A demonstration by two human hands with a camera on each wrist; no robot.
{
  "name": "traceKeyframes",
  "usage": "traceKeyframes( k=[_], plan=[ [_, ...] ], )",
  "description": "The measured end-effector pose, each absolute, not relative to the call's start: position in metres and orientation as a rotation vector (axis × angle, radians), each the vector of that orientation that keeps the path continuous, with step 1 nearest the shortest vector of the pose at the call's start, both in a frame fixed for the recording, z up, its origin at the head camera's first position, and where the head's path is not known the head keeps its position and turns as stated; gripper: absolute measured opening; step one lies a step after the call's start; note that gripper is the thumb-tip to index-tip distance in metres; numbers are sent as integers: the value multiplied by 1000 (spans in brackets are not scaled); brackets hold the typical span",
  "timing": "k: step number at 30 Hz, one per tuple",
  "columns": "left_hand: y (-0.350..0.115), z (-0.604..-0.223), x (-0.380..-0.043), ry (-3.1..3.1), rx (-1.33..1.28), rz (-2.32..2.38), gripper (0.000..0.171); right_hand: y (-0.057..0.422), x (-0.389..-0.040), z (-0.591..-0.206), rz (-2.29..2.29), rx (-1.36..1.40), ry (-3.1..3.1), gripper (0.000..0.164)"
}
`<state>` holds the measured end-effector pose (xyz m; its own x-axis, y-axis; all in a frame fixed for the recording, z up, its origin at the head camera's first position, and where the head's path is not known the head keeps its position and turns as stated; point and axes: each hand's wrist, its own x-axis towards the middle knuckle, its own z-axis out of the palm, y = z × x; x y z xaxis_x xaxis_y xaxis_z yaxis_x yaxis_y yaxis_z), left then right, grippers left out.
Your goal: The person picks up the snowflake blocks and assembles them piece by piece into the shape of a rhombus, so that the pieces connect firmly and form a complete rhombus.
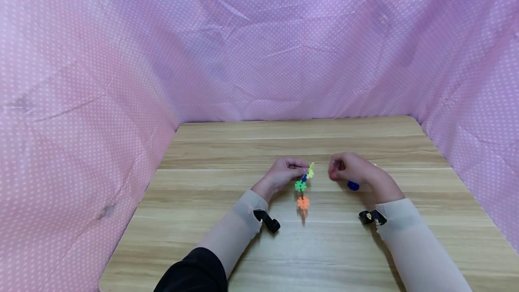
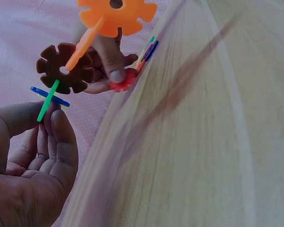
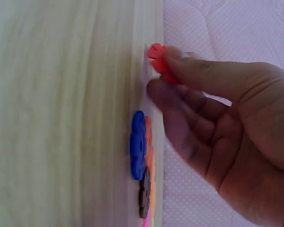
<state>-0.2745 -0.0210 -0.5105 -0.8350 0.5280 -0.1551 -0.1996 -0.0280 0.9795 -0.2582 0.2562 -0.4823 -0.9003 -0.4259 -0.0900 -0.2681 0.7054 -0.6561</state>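
Note:
Thumb and fingers of my left hand (image 1: 279, 175) pinch one end of a chain of slotted snowflake discs. A yellow disc (image 1: 310, 172) and a blue disc (image 2: 60, 100) are at the fingertips. Beyond them come a green disc (image 1: 300, 186), a brown disc (image 2: 46, 71) and an orange disc (image 1: 303, 203), the chain stretching toward the near side of the table in the head view. To the right, apart from the chain, my right hand (image 1: 352, 166) pinches a red snowflake disc (image 3: 157, 57) between thumb and finger.
Loose discs lie on the wooden table (image 1: 227, 148) beside my right hand: a blue disc (image 3: 137, 145), a dark brown disc (image 3: 144, 193) and orange ones (image 3: 152, 165). Pink dotted cloth (image 1: 259, 48) rises behind the table and at both sides.

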Motion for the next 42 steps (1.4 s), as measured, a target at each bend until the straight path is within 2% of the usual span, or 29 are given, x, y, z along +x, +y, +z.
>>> traceKeyframes(
  k=[5,21,42],
  plan=[
    [-20,-510,-274,1788,352,1902,18,253,-260,-478,-1164,-457,2681,10],
    [-18,-506,-270,1808,353,1866,17,242,-260,-475,-1620,-296,2456,24],
    [-17,-510,-272,1826,450,1815,18,236,-264,-483,-1696,-287,2267,21]
  ],
)
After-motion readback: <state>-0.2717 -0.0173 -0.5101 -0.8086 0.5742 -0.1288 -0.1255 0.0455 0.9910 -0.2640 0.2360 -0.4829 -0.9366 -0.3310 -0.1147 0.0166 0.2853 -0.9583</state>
